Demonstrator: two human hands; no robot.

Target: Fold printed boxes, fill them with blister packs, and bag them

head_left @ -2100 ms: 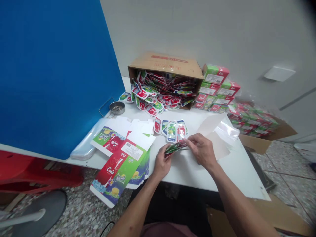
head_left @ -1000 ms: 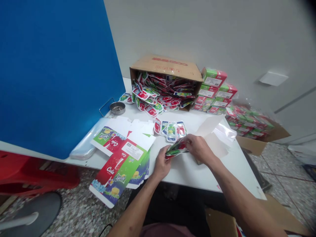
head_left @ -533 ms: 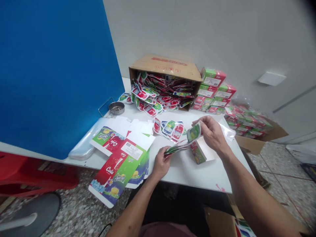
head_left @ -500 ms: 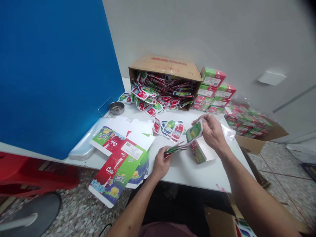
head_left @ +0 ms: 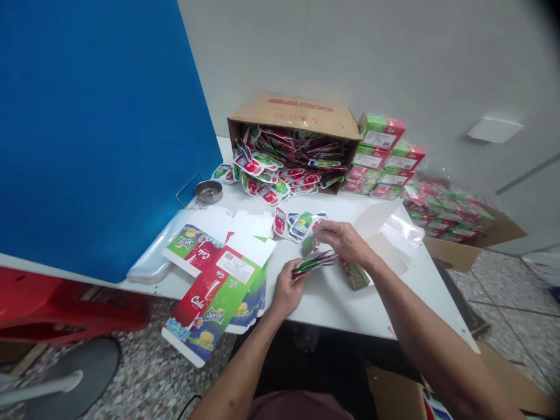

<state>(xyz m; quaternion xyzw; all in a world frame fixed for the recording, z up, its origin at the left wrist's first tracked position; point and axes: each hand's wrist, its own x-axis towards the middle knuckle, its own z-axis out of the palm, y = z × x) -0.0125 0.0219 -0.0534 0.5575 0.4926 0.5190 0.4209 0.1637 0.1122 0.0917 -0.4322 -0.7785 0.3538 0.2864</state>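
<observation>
My left hand (head_left: 288,287) grips a stack of can-shaped packets (head_left: 314,263) near the front of the table. Just above that stack, my right hand (head_left: 338,238) pinches a single green packet (head_left: 310,245), which is blurred. Under my right forearm stands a small open carton (head_left: 356,276), partly hidden, its white flaps raised. Several loose packets (head_left: 301,226) lie on the tabletop behind my hands, partly covered by the right one.
Flat printed carton blanks (head_left: 214,291) overhang the front edge at left. A cardboard box (head_left: 293,111) spills packets at the back. Filled cartons (head_left: 380,157) are stacked beside it. A metal dish (head_left: 208,191) and clear plastic bags (head_left: 151,256) lie at left.
My right hand has moved left and down with the green packet, from above the carton to just over the left hand's stack. The left hand has barely moved.
</observation>
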